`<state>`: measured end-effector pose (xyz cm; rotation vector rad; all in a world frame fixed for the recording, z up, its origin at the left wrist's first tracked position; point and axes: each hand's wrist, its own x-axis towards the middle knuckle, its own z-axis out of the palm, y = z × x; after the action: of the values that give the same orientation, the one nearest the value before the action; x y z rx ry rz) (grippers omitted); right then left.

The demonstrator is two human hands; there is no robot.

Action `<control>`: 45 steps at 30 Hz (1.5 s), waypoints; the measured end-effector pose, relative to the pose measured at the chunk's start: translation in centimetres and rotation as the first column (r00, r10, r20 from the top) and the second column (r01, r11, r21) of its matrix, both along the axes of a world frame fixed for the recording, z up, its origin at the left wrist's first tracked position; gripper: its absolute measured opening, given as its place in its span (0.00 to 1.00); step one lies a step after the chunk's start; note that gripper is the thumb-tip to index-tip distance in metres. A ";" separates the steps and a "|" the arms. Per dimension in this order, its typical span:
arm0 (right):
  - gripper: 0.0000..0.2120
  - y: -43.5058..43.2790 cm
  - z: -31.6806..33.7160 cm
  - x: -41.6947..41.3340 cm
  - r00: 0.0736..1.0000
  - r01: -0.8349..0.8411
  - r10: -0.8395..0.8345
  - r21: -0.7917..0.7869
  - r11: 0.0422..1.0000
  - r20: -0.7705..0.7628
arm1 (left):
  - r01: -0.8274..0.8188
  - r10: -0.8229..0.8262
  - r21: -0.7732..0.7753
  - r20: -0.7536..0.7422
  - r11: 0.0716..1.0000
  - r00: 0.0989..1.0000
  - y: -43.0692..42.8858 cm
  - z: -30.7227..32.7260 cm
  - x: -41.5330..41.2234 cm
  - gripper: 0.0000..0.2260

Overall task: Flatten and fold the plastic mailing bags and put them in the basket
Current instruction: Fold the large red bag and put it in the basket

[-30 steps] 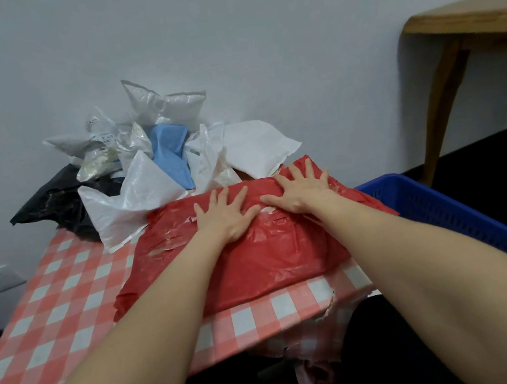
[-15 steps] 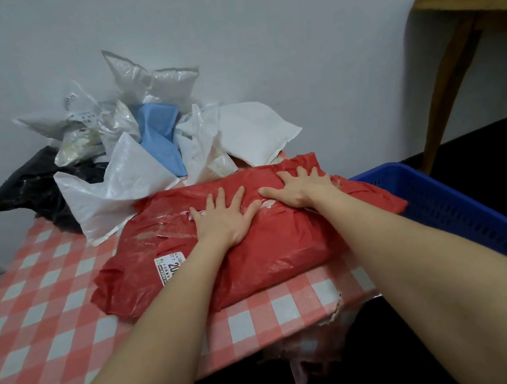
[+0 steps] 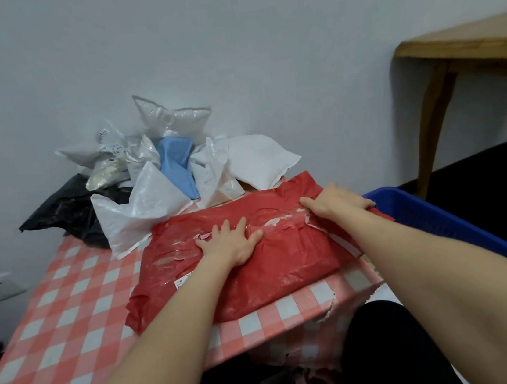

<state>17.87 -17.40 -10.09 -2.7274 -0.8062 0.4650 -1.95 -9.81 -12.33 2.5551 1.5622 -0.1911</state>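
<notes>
On the checked desk (image 3: 68, 310), 1 black bag (image 3: 63, 212) and a heap of white and blue bags (image 3: 151, 201) sit against the wall. In front lies the red mailing bag (image 3: 287, 267). The left hand (image 3: 230, 245) presses its middle with fingers spread and released. The right hand (image 3: 336, 204) lies flat on its right end, beside the blue basket (image 3: 434, 217).

I look at a plain pale wall (image 3: 260, 47) behind the red-and-white checked surface (image 3: 68, 310). A wall socket (image 3: 0, 286) sits low on the left. At right, a wooden table (image 3: 464, 48) with a curved leg stands on dark floor (image 3: 482, 170).
</notes>
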 end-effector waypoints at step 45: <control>0.36 3.5 0.8 -0.2 0.924 -0.382 0.356 0.302 0.873 0.137 | -0.067 -0.052 0.324 0.346 0.944 0.937 3.4 4.5 0.1 0.24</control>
<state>17.66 -13.95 -9.32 -2.3003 -1.3111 0.2676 -1.86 -6.40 -7.83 2.6228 1.5676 0.5490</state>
